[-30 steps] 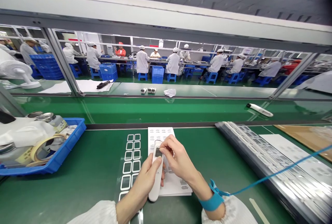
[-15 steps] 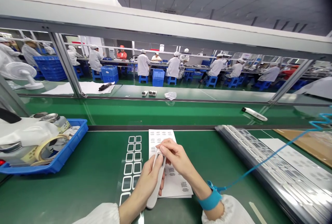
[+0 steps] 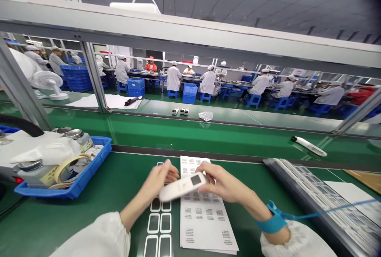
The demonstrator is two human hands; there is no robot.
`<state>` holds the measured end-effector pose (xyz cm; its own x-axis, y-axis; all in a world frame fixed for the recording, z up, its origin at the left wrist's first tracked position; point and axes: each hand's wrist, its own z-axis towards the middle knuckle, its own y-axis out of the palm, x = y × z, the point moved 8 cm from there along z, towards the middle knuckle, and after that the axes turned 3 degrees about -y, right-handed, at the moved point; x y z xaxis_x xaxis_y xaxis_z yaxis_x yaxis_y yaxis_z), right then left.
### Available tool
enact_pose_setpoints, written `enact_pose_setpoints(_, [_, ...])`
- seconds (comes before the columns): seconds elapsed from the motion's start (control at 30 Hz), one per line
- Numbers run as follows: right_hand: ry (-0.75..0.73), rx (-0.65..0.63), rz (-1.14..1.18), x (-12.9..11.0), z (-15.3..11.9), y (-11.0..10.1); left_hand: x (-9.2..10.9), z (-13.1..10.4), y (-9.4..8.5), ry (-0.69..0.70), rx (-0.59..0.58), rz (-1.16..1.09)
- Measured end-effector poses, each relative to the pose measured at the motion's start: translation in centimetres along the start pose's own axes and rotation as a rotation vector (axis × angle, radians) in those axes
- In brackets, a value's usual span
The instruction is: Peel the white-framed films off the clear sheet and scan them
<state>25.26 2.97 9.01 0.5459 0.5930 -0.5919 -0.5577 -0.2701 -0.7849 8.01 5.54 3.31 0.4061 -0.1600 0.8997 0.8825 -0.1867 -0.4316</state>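
My right hand [image 3: 222, 181] grips a white handheld device [image 3: 181, 186] by the end with the small dark screen. The device is tilted, its rounded plain end pointing left. My left hand [image 3: 159, 177] is just behind that plain end, its fingers loosely apart and partly blurred; it does not hold the device. Beneath the hands lies a sheet of printed labels [image 3: 205, 229], white with rows of small dark text. Left of it is a clear strip of white rectangular frames [image 3: 159, 223], partly covered by my left hand and the device.
A blue tray [image 3: 74, 185] with jars and tape stands at left. Stacked trays of parts [image 3: 321, 205] lie at right, crossed by the blue cord [image 3: 321, 210] of my wristband. Another white device [image 3: 309, 146] rests on the green belt. People in white sit farther back.
The device has swung from near upright to lying across, and my right hand now grips its screen end. My left hand has let go and moved left. The view has shifted slightly.
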Motion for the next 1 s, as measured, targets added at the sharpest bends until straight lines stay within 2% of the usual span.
enact_pose_setpoints(0.03, [0.078,0.080,-0.002,2.2,0.6,-0.6,-1.1,1.1,-2.1,0.027,0.103,0.073])
enact_pose_setpoints(0.1, [0.287,0.282,-0.013,7.5,1.6,-2.5,-3.4,2.8,-5.3,0.054,0.209,0.181])
enact_pose_setpoints(0.13, [0.426,0.398,-0.033,10.4,1.8,-3.6,-4.3,3.4,-6.2,0.068,0.223,0.234])
enact_pose_setpoints(0.17, [0.497,0.472,-0.056,12.7,2.3,-4.4,-5.1,3.9,-6.8,0.081,0.217,0.285])
enact_pose_setpoints(0.27, [0.632,0.609,-0.119,17.9,3.9,-6.2,-6.4,4.5,-6.6,0.118,0.146,0.421])
enact_pose_setpoints(0.37, [0.682,0.659,-0.172,20.2,4.9,-6.9,-6.7,4.5,-5.7,0.128,0.104,0.515])
enact_pose_setpoints(0.5, [0.628,0.696,-0.207,19.6,5.1,-6.5,-6.7,4.6,-5.5,0.118,0.114,0.589])
enact_pose_setpoints(0.63, [0.488,0.715,-0.199,16.5,4.9,-5.5,-6.4,4.4,-5.5,0.123,0.136,0.623])
enact_pose_setpoints(0.87, [0.183,0.619,-0.051,9.3,5.6,-1.2,-6.1,3.7,-5.7,0.093,0.177,0.638])
enact_pose_setpoints(1.0, [0.105,0.588,0.029,6.9,6.0,1.3,-6.3,3.8,-5.9,0.080,0.182,0.640])
